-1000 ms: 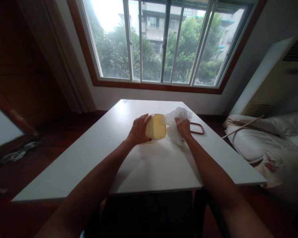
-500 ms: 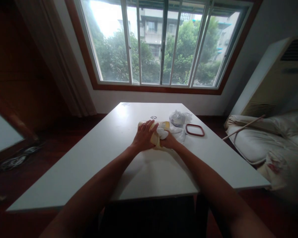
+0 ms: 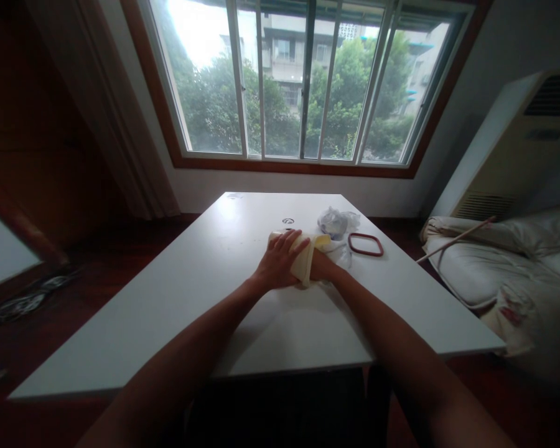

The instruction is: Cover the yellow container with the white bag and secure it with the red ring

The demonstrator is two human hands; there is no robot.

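Note:
A pale yellow plastic container (image 3: 302,264) is tipped on its side above the white table (image 3: 168,298), its open mouth facing right. My left hand (image 3: 280,258) grips it from the left, fingers spread over its top wall. Through the mouth reaches my right hand (image 3: 324,267), and its fingers are hidden inside. A moment ago a crumpled white wad, cloth or tissue, showed in that hand; now the container wall covers it.
A crumpled white plastic bag (image 3: 335,221) lies to the right of the container. Beside it is a rounded brown-red frame (image 3: 365,244), perhaps a lid. A black ring-shaped mark (image 3: 288,221) is on the tabletop. A cushioned seat (image 3: 476,261) with a stick stands at the right.
The container has turned so that its mouth faces more to the right. My right hand has gone deeper into it, and the white wad has passed out of sight.

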